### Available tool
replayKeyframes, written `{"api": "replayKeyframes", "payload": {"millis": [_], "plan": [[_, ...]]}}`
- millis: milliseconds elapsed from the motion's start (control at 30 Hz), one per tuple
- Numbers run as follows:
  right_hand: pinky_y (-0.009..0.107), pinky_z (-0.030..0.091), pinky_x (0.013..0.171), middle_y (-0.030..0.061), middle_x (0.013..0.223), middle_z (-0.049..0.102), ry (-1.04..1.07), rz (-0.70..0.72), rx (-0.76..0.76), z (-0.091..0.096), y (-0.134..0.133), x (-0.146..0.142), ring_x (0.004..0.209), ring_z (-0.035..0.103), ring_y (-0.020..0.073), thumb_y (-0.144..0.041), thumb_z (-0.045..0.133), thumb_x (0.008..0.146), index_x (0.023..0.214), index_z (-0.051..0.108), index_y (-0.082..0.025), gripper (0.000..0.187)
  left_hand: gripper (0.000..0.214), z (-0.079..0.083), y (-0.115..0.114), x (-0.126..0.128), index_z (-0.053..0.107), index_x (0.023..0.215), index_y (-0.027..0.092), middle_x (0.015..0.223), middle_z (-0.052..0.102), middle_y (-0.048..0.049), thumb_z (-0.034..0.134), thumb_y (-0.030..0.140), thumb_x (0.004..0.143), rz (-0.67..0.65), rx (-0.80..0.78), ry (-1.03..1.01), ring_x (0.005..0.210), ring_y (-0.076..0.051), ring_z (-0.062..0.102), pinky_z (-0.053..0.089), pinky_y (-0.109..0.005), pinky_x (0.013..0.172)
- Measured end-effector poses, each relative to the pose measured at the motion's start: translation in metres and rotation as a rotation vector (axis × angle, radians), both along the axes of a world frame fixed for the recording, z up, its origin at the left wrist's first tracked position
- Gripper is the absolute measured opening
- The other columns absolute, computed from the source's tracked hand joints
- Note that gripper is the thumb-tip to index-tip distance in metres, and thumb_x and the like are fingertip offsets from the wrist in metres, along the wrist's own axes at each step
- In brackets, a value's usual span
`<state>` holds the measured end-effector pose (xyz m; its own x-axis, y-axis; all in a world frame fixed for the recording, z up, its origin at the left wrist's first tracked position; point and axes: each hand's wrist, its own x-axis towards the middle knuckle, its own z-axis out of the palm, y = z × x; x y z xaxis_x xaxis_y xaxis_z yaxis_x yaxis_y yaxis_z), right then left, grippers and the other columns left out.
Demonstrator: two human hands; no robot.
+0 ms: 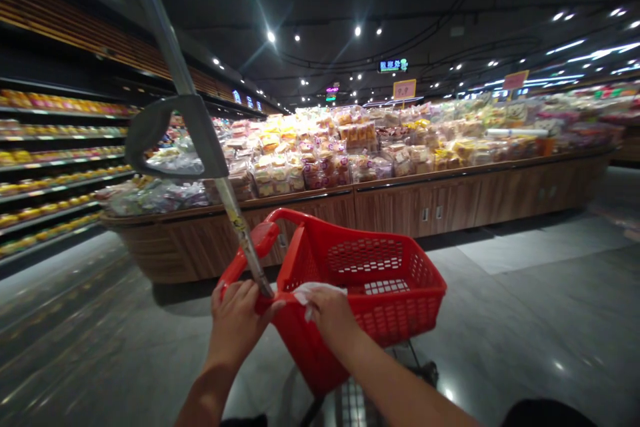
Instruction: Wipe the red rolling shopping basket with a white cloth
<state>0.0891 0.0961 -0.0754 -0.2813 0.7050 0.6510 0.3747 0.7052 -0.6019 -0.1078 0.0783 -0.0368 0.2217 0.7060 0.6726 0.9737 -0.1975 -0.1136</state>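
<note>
Cart (400, 310) seemingly being wiped: right hand (331, 313) pinching tissue (304, 291) at near side, left hand (239, 313) gripping handle (236, 268); done and remaining parts not showing.

A single head-worn camera looks forward and down from close above the left hand (239, 320), right hand (330, 313) and red cart (310, 350), facing the wooden desk (395, 213) beyond, with shelves (60, 138) along the left.

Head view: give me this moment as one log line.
left hand: on red cart, beside pole | right hand: holding white tissue or cloth at cart's edge | beyond cart: packaged goods on wooden display
</note>
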Motion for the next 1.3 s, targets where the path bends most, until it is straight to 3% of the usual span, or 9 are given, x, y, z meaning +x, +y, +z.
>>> {"api": "replayKeyframes", "payload": {"millis": [233,367,433,500,567,633,767,1033,1300], "plan": [[0.034,0.045,0.092,0.0083,0.105,0.069,-0.134,-0.296,-0.212,-0.041,-0.001,0.117,0.099,0.063,0.0206,-0.007,0.046,0.081,0.103,0.069,-0.018,0.034,0.023,-0.002,0.009,-0.010,0.060,0.083,0.025,0.090,0.065,-0.0031,0.058,0.046,0.075,-0.017,0.026,0.036,0.095,-0.026,0.054,0.022,-0.052,0.100],[0.036,0.045,0.093,0.0101,0.107,0.068,-0.162,-0.435,-0.256,-0.054,0.000,0.144,0.101,0.063,0.0224,-0.005,0.049,0.077,0.103,0.069,-0.017,0.034,0.038,-0.012,0.007,-0.009,0.055,0.099,0.020,0.105,0.062,-0.0116,0.059,0.048,0.074,-0.023,0.176,-0.028,0.103,-0.030,0.053,0.027,-0.054,0.100],[0.035,0.044,0.094,0.0076,0.109,0.068,-0.116,-0.390,-0.233,-0.050,-0.002,0.138,0.102,0.062,0.0206,-0.004,0.048,0.077,0.105,0.068,-0.019,0.037,0.050,-0.017,-0.001,-0.001,0.049,0.109,0.015,0.114,0.056,-0.0176,0.063,0.046,0.072,-0.035,0.361,-0.118,0.110,-0.031,0.050,0.030,-0.054,0.101],[0.034,0.044,0.094,0.0049,0.110,0.068,-0.054,-0.290,-0.203,-0.039,-0.004,0.120,0.103,0.062,0.0186,-0.004,0.046,0.079,0.108,0.067,-0.021,0.039,0.045,-0.019,-0.010,0.014,0.048,0.108,0.017,0.111,0.059,-0.0150,0.066,0.037,0.072,-0.135,0.466,-0.125,0.110,-0.029,0.052,0.032,-0.052,0.102],[0.032,0.045,0.094,0.0029,0.111,0.067,-0.006,-0.158,-0.163,-0.027,-0.006,0.092,0.104,0.061,0.0169,-0.006,0.045,0.082,0.109,0.066,-0.023,0.038,0.028,-0.015,-0.016,0.033,0.051,0.101,0.022,0.099,0.065,-0.0064,0.062,0.026,0.076,-0.330,0.382,-0.025,0.100,-0.023,0.058,0.028,-0.052,0.106],[0.031,0.043,0.096,0.0021,0.112,0.067,0.013,-0.041,-0.099,-0.016,-0.005,0.060,0.106,0.060,0.0156,-0.008,0.045,0.084,0.110,0.065,-0.023,0.036,0.015,-0.008,-0.016,0.052,0.055,0.096,0.024,0.091,0.068,-0.0011,0.054,0.021,0.081,-0.410,0.206,0.055,0.092,-0.019,0.062,0.023,-0.051,0.109],[0.028,0.043,0.094,0.0041,0.110,0.068,0.018,-0.036,-0.015,-0.011,-0.003,0.024,0.102,0.061,0.0154,-0.012,0.050,0.086,0.107,0.067,-0.021,0.028,0.016,0.002,-0.005,0.069,0.060,0.082,0.022,0.083,0.068,-0.0028,0.045,0.025,0.086,-0.199,0.073,0.103,0.097,-0.023,0.060,0.017,-0.055,0.109],[0.031,0.047,0.086,0.0071,0.101,0.070,-0.179,-0.309,-0.228,-0.035,-0.004,0.091,0.093,0.064,0.0205,-0.004,0.047,0.080,0.101,0.070,-0.021,0.035,0.025,-0.010,0.003,0.053,0.055,0.071,0.022,0.069,0.057,-0.0001,0.040,0.029,0.089,-0.167,-0.030,0.181,0.077,-0.018,0.057,0.023,-0.046,0.107],[0.024,0.043,0.092,0.0039,0.107,0.068,-0.060,-0.040,-0.036,-0.007,0.005,0.006,0.100,0.061,0.0147,-0.010,0.047,0.086,0.106,0.068,-0.021,0.031,0.031,-0.018,0.017,0.049,0.056,0.070,0.022,0.068,0.058,0.0002,0.034,0.026,0.091,-0.129,0.005,0.141,0.076,-0.017,0.055,0.027,-0.042,0.100]]}}
